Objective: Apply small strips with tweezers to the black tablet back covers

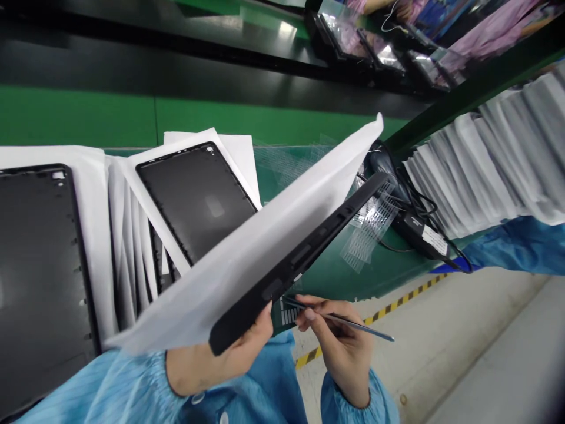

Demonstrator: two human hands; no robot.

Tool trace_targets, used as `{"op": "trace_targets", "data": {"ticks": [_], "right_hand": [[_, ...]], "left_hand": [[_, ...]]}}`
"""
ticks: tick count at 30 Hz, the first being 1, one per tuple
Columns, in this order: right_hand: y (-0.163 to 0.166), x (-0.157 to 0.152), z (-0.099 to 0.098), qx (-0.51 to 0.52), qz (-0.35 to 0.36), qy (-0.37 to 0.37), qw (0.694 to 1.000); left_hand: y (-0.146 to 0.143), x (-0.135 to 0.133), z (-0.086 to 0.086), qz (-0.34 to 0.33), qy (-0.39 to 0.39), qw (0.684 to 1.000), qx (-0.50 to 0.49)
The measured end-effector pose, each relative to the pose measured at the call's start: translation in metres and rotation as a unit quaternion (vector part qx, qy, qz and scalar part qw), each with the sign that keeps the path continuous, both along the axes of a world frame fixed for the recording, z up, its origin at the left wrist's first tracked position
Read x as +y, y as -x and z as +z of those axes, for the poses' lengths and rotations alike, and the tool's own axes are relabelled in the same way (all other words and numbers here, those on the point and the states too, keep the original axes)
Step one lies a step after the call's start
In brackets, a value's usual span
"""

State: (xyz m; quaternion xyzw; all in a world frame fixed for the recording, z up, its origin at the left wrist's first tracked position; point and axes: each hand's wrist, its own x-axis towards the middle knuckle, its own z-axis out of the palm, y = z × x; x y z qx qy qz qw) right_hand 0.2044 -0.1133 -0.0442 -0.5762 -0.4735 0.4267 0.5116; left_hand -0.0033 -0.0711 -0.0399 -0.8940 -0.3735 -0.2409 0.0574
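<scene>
My left hand (233,356) is closed on the lower edge of a black tablet back cover (304,256), which is tilted almost edge-on. A white foam sleeve (273,227) lies along the cover's far side and is lifted with it. My right hand (342,338) pinches metal tweezers (359,327), their tips close to the cover's near side. Just by those tips a clear strip with pale bars (289,313) shows; whether the tweezers touch it I cannot tell.
More black covers on white foam lie at the left (35,265) and behind (198,194). Clear label sheets (368,229), a black cabled device (417,229) and a row of white foam sleeves (489,153) are to the right. People in pink sleeves (489,41) work across the line.
</scene>
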Motion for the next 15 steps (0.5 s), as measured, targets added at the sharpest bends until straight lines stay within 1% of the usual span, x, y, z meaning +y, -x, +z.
{"op": "trace_targets", "data": {"ticks": [2, 5, 9, 15], "right_hand": [[0.0, 0.001, 0.0, -0.009, 0.002, 0.002, 1.0], [0.001, 0.003, 0.002, -0.01, 0.002, 0.011, 1.0], [0.002, 0.004, 0.002, 0.007, -0.007, 0.01, 1.0], [0.001, 0.003, 0.001, 0.014, -0.001, 0.013, 1.0]], "left_hand": [[0.001, 0.002, 0.003, 0.003, -0.012, 1.0, 0.005], [0.0, 0.009, 0.011, 0.003, -0.023, 1.0, 0.0], [0.0, 0.019, 0.021, -0.019, -0.077, 0.997, -0.011], [0.001, 0.022, 0.023, -0.041, -0.087, 0.995, 0.009]]}}
